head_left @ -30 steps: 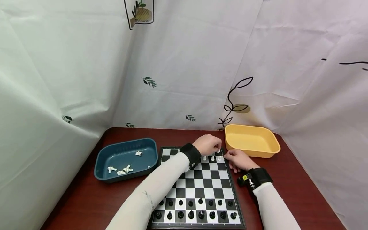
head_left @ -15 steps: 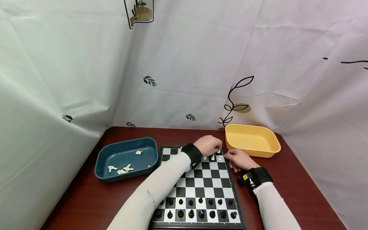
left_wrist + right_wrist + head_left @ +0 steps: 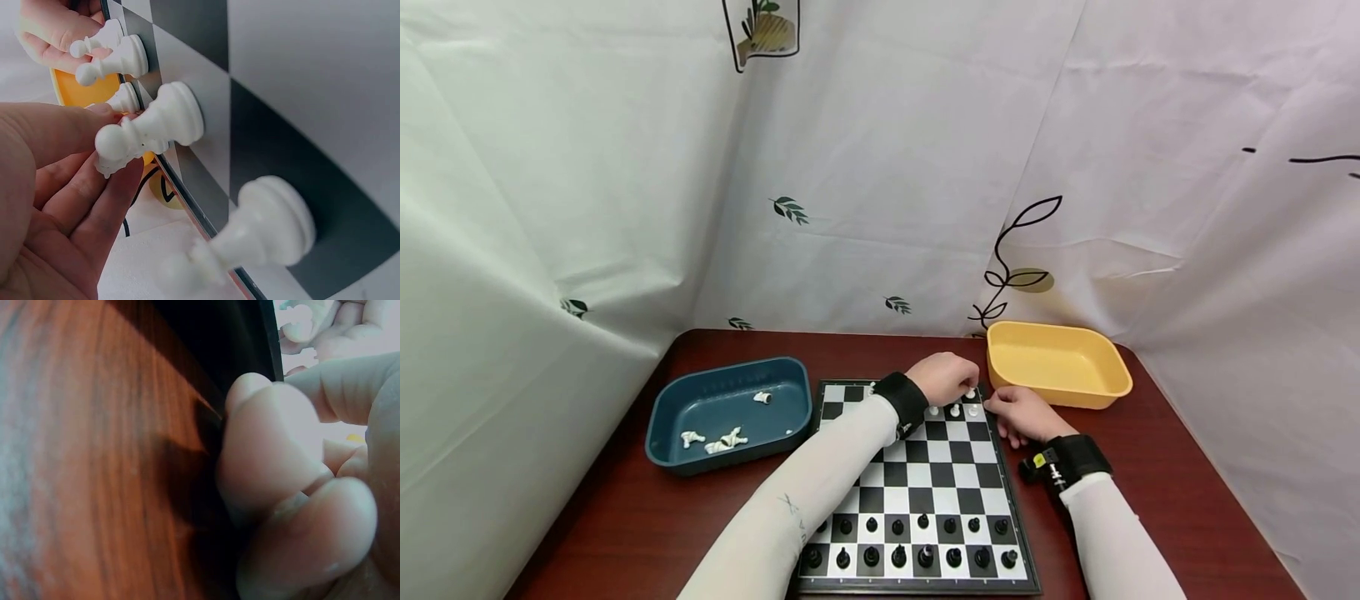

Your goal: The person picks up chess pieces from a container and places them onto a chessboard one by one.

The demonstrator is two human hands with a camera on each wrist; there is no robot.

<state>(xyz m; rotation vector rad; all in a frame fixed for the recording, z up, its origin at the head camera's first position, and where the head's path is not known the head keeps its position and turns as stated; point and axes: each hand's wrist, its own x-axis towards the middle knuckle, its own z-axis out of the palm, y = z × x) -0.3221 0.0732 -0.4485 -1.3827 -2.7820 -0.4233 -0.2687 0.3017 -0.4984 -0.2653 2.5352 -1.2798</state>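
While the chessboard [image 3: 917, 483] lies flat in the middle of the red-brown table [image 3: 625, 533], both hands meet at its far right corner. The left hand [image 3: 946, 377] hovers over the far rows there, and the left wrist view shows its fingers [image 3: 81, 187] curled about a white piece [image 3: 147, 128], thumb above and fingertips below, so it is pinching that piece; whether the piece has left its square I cannot tell. More white pieces [image 3: 955, 411] stand on the squares beside it. The right hand [image 3: 1026, 417] rests against the board's right edge, just outside the same corner; the right wrist view shows its fingertips [image 3: 269, 444] bent and pressed onto the black rim, steadying the board rather than holding a piece.

Compared with a second ago, almost nothing has shifted: both hands sit in the same places at that corner, the white pieces by them are arranged as before, and the count in the dish is unchanged. I judge the grip is being settled, with the lift not yet begun.

Left of the board is a blue dish [image 3: 670, 417] holding a few white pieces [image 3: 718, 442] lying on their sides. Beyond the board's far right corner stands a yellow dish [image 3: 1105, 392]. The black pieces [image 3: 910, 542] fill the two near rows.
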